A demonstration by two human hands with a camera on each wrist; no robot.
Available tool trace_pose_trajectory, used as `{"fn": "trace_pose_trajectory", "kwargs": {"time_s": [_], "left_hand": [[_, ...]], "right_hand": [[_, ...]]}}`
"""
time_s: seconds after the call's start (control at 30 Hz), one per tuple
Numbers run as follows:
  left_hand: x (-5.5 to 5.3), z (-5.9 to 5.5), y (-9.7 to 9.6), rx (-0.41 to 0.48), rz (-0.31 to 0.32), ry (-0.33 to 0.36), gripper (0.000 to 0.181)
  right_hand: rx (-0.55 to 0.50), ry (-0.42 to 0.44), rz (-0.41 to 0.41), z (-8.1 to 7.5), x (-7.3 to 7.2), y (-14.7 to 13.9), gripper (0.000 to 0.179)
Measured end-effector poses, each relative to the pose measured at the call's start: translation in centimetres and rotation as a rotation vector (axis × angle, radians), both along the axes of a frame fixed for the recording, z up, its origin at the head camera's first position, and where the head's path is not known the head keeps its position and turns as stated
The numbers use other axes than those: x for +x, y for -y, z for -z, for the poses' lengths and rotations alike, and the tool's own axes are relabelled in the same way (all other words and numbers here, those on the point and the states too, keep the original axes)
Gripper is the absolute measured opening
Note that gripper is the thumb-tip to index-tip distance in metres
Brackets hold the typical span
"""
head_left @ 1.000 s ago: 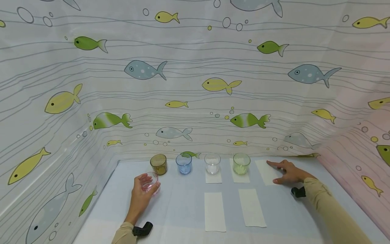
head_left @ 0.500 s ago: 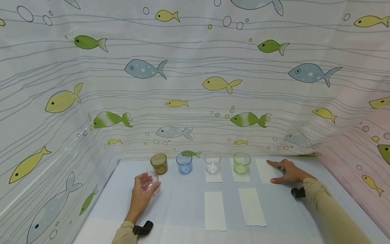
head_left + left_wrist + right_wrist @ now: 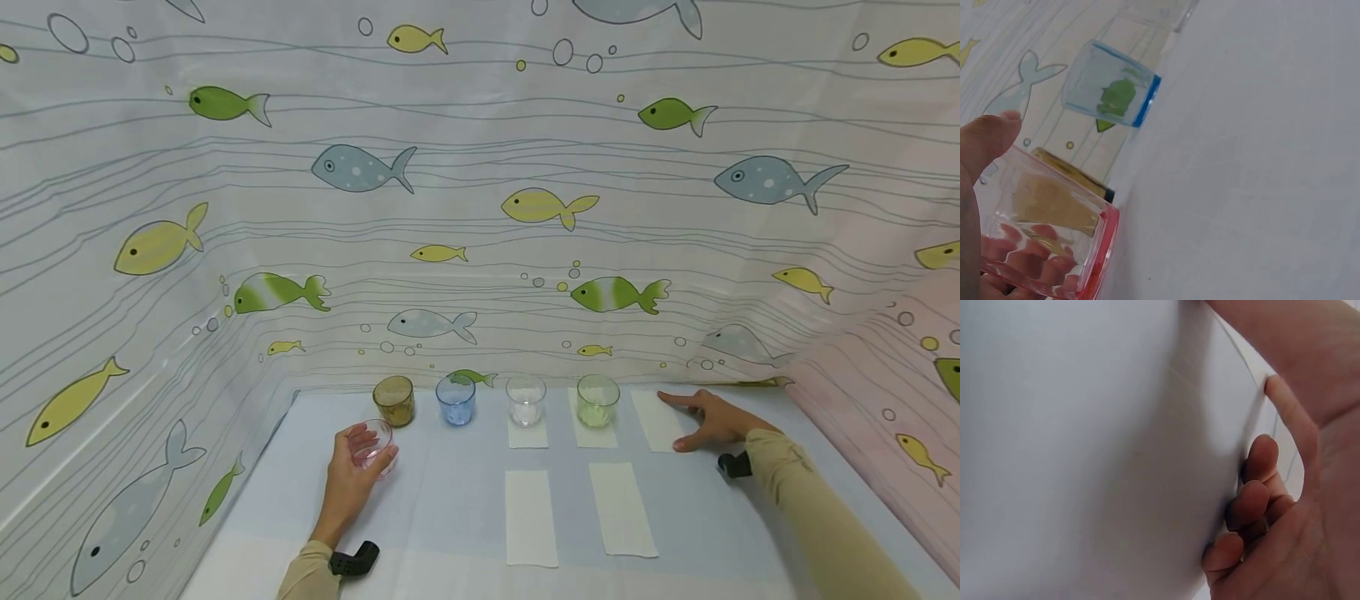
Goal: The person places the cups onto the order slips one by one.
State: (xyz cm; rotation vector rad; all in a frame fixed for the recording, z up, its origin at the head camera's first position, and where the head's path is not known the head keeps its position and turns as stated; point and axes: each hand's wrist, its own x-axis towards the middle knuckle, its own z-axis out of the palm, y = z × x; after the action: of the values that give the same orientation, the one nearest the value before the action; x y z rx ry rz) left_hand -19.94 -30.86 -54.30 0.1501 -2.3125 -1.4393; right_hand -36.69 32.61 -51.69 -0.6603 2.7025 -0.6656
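Note:
My left hand grips a clear pink glass at the left of the table, thumb on one side and fingers round the other. In the left wrist view its pink base is close to the white tabletop. Just behind it stands a brown glass. At the far right, my right hand touches a white rectangular strip: index finger stretched to its far edge, thumb on its right side. The other fingers bend loosely in the right wrist view and hold nothing.
A blue glass, a clear glass and a green glass continue the back row. White strips lie under the clear and green ones. Nearer me lie two more, a left strip and a right strip. A fish-print curtain encloses the table.
The head view has shifted slightly. Both hands keep their places, the left on the pink glass and the right at the strip.

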Motion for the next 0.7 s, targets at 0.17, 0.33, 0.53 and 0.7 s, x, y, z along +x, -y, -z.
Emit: {"fn": "trace_pose_trajectory", "kwargs": {"time_s": [0.17, 0.33, 0.53, 0.7], "left_hand": [[-0.05, 0.10, -0.02, -0.004, 0.004, -0.004, 0.073], [-0.02, 0.08, -0.01, 0.010, 0.009, 0.015, 0.076], [-0.04, 0.20, 0.13, 0.006, 0.008, 0.017, 0.074], [0.20, 0.05, 0.24, 0.039, 0.012, -0.021, 0.070]], "right_hand": [[0.001, 0.054, 0.002, -0.52, -0.17, 0.11, 0.107], [0.020, 0.079, 0.031, -0.50, -0.43, 0.13, 0.110], [0.006, 0.074, 0.033, -0.03, -0.82, -0.12, 0.111], [-0.008, 0.071, 0.028, -0.21, -0.81, -0.08, 0.110]]}}
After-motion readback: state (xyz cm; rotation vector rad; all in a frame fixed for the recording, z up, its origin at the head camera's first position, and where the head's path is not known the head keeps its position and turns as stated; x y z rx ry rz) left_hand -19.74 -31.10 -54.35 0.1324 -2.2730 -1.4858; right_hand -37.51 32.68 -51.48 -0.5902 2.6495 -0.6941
